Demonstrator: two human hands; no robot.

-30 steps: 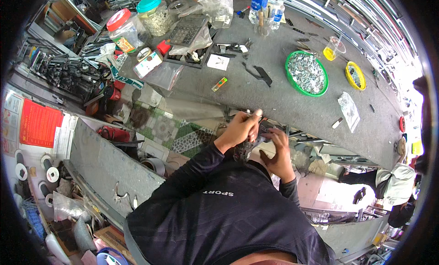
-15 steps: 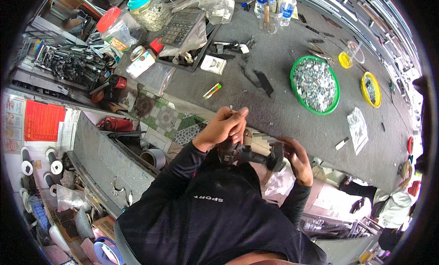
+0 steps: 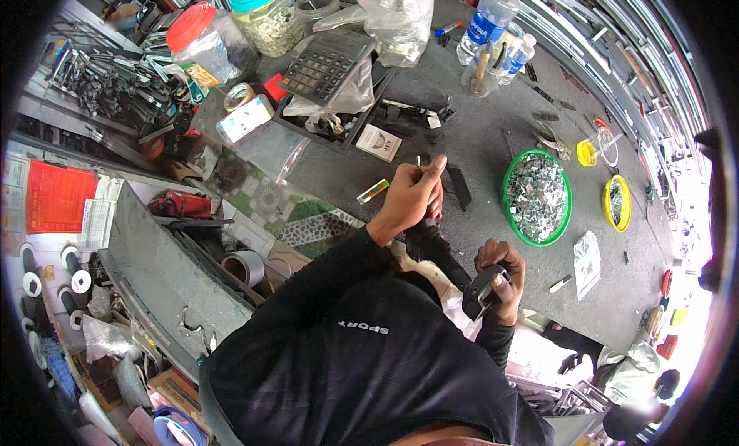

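A dark cordless drill [image 3: 425,244] lies across in front of my chest, at the near edge of the table. My left hand [image 3: 414,193] is closed round its front end, thumb pointing up; a thin tip shows beside the thumb. At the other end, my right hand [image 3: 502,273] has its fingers curled on the black battery base [image 3: 483,293]. Whether the base is fully seated on the handle I cannot tell. Just past my left hand lie a bright orange-and-green lighter [image 3: 373,191], a small white pack [image 3: 379,142] and a flat black strip [image 3: 459,187].
On the grey table [image 3: 493,122], a green basket [image 3: 504,203] holds shiny metal pieces, beside a smaller yellow basket [image 3: 628,209]. A calculator [image 3: 327,70], jars [image 3: 265,22] and bottles [image 3: 488,26] stand at the back. Another person [image 3: 631,377] is at the lower right.
Both hands and the drill have come up toward the table. My right hand's fingers, looser before, now curl round the battery base. The whole view has shifted a little.
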